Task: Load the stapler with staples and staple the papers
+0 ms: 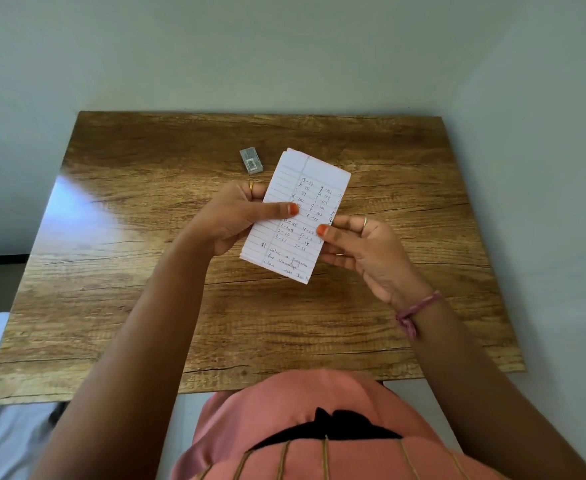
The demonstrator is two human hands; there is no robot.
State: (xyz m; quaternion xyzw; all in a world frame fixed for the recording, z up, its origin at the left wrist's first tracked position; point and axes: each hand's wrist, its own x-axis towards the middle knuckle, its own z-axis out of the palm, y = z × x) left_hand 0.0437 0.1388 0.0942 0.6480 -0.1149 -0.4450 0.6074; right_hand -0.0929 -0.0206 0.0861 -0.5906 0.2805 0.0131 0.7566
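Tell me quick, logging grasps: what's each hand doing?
Left hand: holds the folded lined papers, thumb on top.
Right hand: pinches the same papers' right edge.

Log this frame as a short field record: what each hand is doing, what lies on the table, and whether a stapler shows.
left hand: left hand pinches the folded papers at their left edge
right hand: right hand pinches the papers' right edge
papers: lined, handwritten, held above the table
on table: small grey staple box, beyond the papers
stapler: not in view
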